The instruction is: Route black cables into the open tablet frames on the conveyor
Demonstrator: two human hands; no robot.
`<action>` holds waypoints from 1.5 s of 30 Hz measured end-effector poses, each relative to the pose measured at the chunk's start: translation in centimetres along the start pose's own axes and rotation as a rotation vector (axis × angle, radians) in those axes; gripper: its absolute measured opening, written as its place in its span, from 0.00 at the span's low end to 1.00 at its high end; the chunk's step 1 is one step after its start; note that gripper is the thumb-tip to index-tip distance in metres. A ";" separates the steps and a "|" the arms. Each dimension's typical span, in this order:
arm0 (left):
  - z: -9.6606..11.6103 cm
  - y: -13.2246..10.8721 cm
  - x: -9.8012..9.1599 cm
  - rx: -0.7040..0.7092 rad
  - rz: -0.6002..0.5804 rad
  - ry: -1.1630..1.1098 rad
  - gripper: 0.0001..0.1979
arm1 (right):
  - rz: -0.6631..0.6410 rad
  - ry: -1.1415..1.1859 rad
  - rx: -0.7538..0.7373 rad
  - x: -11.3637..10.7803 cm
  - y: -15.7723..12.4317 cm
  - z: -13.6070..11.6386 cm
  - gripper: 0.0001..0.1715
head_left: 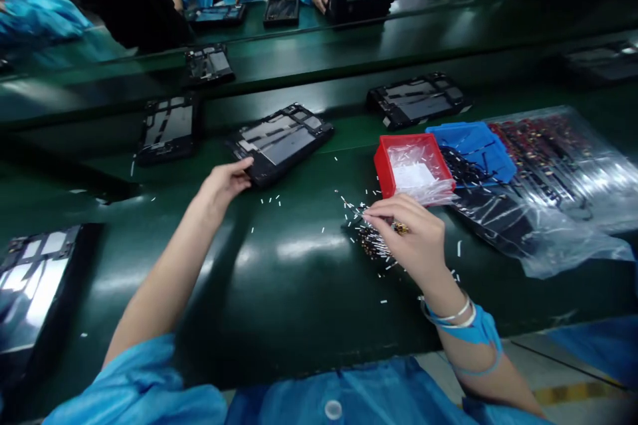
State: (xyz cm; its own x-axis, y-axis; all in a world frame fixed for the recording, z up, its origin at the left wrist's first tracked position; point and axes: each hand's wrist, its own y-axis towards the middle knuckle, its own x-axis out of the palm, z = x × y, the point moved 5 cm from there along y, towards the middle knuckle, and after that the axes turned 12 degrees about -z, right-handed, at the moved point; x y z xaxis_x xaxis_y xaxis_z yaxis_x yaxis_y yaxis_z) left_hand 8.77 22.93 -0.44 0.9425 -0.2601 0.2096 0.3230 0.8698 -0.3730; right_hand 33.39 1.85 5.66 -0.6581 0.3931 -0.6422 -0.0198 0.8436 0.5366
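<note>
At the far left of the green bench [299, 305], one tablet with exposed innards [34, 289] lay near the front edge, and a second opened tablet [169, 123] lay farther back. Next came the left hand [228, 180], its forearm reaching forward and slightly inward from the blue sleeve [149, 378]. The thumb rested over the near-left corner of the open-backed tablet [286, 139] and the other fingers curled against its side, a nearly closed grip on the edge alone. That tablet lay aslant on the bench, ahead of the person and left of the middle. The left hand's part in the step looked like steadying it.

Short white slivers [270, 200] lay scattered between the hands. To the right, beside a heap of small gold and white parts [373, 244], the right hand [403, 226] was bent inward at the wrist, palm down, thumb and forefinger nearly together. A thin strand showed by the fingertips; whether they held it could not be told. The step in hand appeared to be sorting out a single piece, and the next move seemed to call for a fine, light pinch. Just beyond that hand stood a red bin [383, 169] with clear plastic packets, then a blue bin [463, 131] of black leads.
</note>
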 end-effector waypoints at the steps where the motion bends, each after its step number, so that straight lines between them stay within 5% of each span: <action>1: -1.2 -2.3 0.4 -0.010 0.000 -0.031 0.08 | 0.004 0.025 0.015 0.1 0.0 -0.2 0.06; 7: -9.8 -17.1 3.5 -0.128 -0.064 -0.278 0.16 | -0.130 0.245 0.169 2.3 0.4 -2.1 0.04; 11: -14.0 -23.1 6.6 -0.367 -0.383 -0.469 0.22 | -0.390 0.555 0.342 6.7 1.6 -3.0 0.02; 14: -14.5 -24.9 7.4 -0.458 -0.694 -0.323 0.22 | -0.568 0.727 0.452 10.3 2.1 -3.4 0.05; 17: -12.2 -24.0 5.4 -0.156 -0.696 0.159 0.10 | -0.716 0.804 0.518 12.9 2.2 -3.5 0.07; 20: -8.2 -22.2 2.2 0.368 -0.371 0.654 0.07 | -0.732 0.788 0.530 13.8 2.8 -3.1 0.07; 23: -6.2 -20.5 0.3 0.648 -0.170 1.035 0.09 | -0.696 0.742 0.498 14.1 4.1 -2.4 0.08; 30: -6.7 -16.2 0.0 0.761 -0.296 1.448 0.17 | -0.748 0.612 0.453 15.5 6.1 -1.0 0.09; 39: -8.0 -15.7 0.0 0.693 -0.328 1.474 0.18 | -0.729 0.522 0.470 15.5 6.0 -1.2 0.06; 45: -7.4 -16.2 0.3 0.862 -0.265 1.565 0.18 | -0.766 0.515 0.503 15.5 6.4 -0.9 0.09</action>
State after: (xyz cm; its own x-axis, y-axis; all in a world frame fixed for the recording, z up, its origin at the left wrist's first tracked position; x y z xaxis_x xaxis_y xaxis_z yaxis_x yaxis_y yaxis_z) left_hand 4.47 5.71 -0.99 0.2430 -0.0819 -0.9666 0.8126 0.5614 0.1567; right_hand 22.39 12.96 -0.36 -0.8447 -0.4134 -0.3401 -0.3290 0.9021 -0.2793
